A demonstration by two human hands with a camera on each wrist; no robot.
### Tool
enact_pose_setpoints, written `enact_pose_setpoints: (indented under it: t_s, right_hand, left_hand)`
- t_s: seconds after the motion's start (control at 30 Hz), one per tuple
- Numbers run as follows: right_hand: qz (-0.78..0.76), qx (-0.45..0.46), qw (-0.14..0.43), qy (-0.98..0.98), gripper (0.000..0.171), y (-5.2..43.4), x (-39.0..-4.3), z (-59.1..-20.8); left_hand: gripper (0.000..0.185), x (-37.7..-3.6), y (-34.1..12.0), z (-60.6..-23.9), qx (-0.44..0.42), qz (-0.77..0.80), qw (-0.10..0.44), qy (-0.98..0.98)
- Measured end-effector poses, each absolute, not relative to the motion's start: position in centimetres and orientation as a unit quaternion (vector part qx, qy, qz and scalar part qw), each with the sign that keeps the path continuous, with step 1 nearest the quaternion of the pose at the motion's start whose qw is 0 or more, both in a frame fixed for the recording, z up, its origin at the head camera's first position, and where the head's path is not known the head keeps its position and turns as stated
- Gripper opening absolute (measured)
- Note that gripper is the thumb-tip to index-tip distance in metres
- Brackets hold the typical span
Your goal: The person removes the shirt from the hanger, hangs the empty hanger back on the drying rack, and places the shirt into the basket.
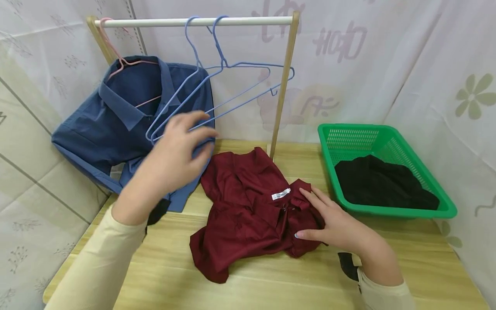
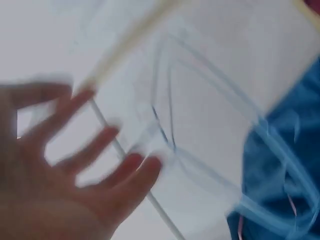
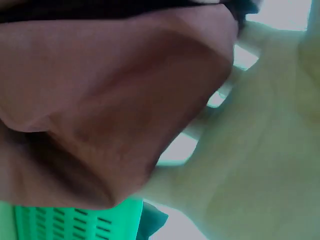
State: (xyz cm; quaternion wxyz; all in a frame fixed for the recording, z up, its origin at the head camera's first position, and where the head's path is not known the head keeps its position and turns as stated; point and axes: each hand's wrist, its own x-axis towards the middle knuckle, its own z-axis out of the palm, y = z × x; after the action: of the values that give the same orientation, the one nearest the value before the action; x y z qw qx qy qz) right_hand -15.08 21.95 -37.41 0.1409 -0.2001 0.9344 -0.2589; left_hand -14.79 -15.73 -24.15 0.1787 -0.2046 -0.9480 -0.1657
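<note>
My left hand point(image 1: 174, 150) is raised in front of two blue hangers point(image 1: 223, 64) on the rack, blurred, with its fingers spread and nothing in them. In the left wrist view the fingers stand apart, close to the white rod point(image 2: 162, 212) and the hangers point(image 2: 235, 185). A dark red shirt point(image 1: 244, 224) lies crumpled on the table, a white label point(image 1: 280, 194) at its collar. On that shirt's right side rests my right hand point(image 1: 341, 226), fingers extended along the cloth. The right wrist view has the shirt's fabric point(image 3: 115, 100) covering most of the fingertips.
A blue shirt point(image 1: 131, 112) hangs on a pink hanger point(image 1: 122, 60) at the rack's left. The rack's wooden post point(image 1: 284, 90) stands behind the red shirt. At the right, a green basket point(image 1: 391, 214) holds black cloth point(image 1: 381, 183). Patterned curtains point(image 1: 438, 77) surround the wooden table point(image 1: 186, 297).
</note>
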Motion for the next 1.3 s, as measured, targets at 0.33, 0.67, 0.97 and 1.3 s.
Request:
enact_pose_setpoints:
  t_s: [0.33,0.67,0.97,1.3]
  right_hand:
    - [-0.151,-0.135,0.197,0.959,0.101,24.4,-16.2,-40.2]
    - [-0.241,-0.211,0.165,0.933,0.065,21.6,-14.8,-42.4]
    - [-0.317,-0.36,0.108,0.871,0.057,18.5,-13.9,-41.0]
    - [-0.414,-0.471,0.023,0.779,0.053,17.8,-12.1,-36.9]
  left_hand:
    - [0.078,-10.8,-9.4,-35.3,-0.154,-0.014,-0.234,-0.96]
    - [0.107,-10.9,-9.6,-40.2,-0.147,-0.062,-0.269,-0.95]
    - [0.109,-12.2,-7.8,-41.2,-0.269,-0.322,-0.26,-0.87]
    - [0.056,-10.2,-7.7,-39.6,-0.222,-0.658,-0.409,-0.592]
